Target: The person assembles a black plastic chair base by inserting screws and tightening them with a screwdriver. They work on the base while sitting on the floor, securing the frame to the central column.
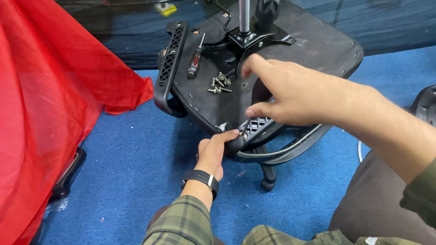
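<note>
left hand (215, 152) is clamped on the near armrest (264, 133) of the upturned chair seat (297, 44), thumb pressed along its top edge, a black band on the wrist. right hand (290, 93) hovers just above and beyond it, holding nothing, fingers loosely apart, forefinger stretched toward the middle of the seat and thumb dipping toward the armrest's ribbed bracket. just past the forefinger tip lies a small pile of loose screws (218, 83), and a little farther, to the left hand's far side, a screwdriver (195, 59) rests on the seat beside the far armrest (169, 70). the chrome gas column (244, 4) stands upright beyond the right hand. red cloth (20, 109) hangs well off to the left over the blue floor (124, 179). as i judge it, the seat tilts, so a nudge from the reaching hand could roll screws off into the carpet, and if the left grip slackens, the unfastened armrest may slip out of line.
</note>
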